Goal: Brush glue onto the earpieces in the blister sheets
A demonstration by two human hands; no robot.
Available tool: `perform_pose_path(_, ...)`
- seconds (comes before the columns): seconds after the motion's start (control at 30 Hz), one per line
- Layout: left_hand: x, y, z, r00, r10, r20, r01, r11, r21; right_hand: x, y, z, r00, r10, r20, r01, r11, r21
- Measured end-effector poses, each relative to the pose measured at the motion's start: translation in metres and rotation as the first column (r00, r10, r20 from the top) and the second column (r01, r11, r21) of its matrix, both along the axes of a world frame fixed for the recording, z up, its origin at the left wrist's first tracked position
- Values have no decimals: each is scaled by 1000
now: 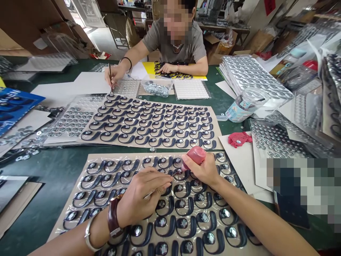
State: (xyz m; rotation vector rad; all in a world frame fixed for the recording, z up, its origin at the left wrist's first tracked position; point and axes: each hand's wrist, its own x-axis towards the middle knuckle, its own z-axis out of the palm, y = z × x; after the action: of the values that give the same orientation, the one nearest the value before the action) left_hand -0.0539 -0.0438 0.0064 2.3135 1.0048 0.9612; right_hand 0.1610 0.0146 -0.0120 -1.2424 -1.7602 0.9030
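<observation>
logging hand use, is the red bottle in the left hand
No, the right hand grips the red bottle.

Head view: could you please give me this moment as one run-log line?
left hand: slim tool | right hand: red bottle | both hands: over near card of dark curved pieces

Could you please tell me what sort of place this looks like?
It is probably a small hand-assembly workshop: rows of dark hook-shaped parts lie on brown sheets, the right hand holds a red squeeze bottle, and a co-worker sits across the green table.
</observation>
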Motion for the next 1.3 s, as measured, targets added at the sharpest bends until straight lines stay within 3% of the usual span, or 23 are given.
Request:
perform_pose_path(0.07, -1, -1, -2, 999, -10, -31, 10, 1000, 22, 6, 8, 9, 992, 68, -106, -83, 985, -154)
perform_pose_path(0.13, -1, -1, -3, 998, -24, -53, 27, 999, 43, 22, 21, 20, 965, 112, -238, -189, 923, -334)
perform_pose_path(0.23, 0, -2, -4, 998, -42, -54, 46, 996, 76, 60, 42, 37, 954, 126, -273, -244, 855, -457)
perform_pose_path(0.33, 1, -4, -3, 996, -49, -69, 56, 992, 113, 89, 54, 46, 961, 48, -273, -166, 888, -429)
perform_pose_path(0.4, 1, -4, -1, 994, -58, -92, 70, 988, 138, 91, 55, 46, 958, -16, -287, -101, 916, -389)
perform_pose_path(0.63, -2, 1, 3, 948, -48, -314, 149, 940, 308, 22, 44, 31, 935, -103, -340, 19, 970, -242)
perform_pose_path(0.77, 0, 9, -2, 925, -1, -380, 153, 916, 370, 0, 38, 13, 952, -81, -296, 28, 983, -180)
perform_pose_path(0.97, 8, 13, -4, 911, 41, -410, 150, 894, 422, -1, 30, -10, 970, -51, -236, 18, 990, -142)
perform_pose_path(1.3, 17, -4, -19, 821, 50, -569, 276, 837, 472, 0, 30, -14, 995, 13, -100, -24, 993, -111)
